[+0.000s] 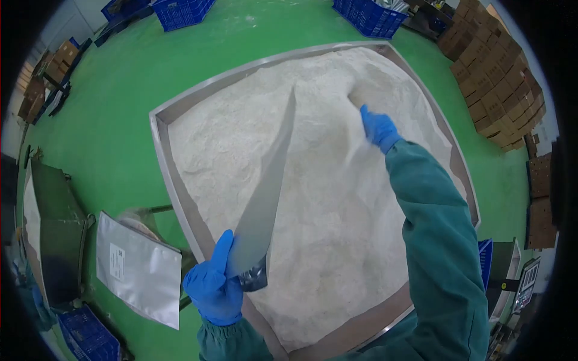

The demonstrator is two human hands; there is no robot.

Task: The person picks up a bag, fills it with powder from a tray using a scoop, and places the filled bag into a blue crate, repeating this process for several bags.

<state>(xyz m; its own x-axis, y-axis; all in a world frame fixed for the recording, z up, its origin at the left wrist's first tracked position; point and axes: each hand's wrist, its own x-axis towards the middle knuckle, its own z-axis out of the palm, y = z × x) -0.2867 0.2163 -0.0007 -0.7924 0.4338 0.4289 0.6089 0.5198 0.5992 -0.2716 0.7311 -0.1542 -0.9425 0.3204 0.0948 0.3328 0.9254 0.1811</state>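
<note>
A large metal-rimmed bin (158, 135) full of white powder (241, 150) lies in front of me. My left hand (217, 286), in a blue glove, is closed on a silver foil bag (265, 198) at the bin's near left side. The bag is seen nearly edge-on, slanting up over the powder, and its inside is hidden. My right hand (379, 127), also gloved, reaches to the far right part of the powder. Its fingers are wrapped round a pale scoop-like tool (357, 98), mostly hidden by powder and hand.
Left of the bin, a labelled silver foil bag (141, 265) lies on a stand. Another metal bin (57, 228) is further left. Blue crates (180, 13) stand beyond on the green floor. Stacked cartons (497, 84) are at the far right, a display panel (528, 283) at lower right.
</note>
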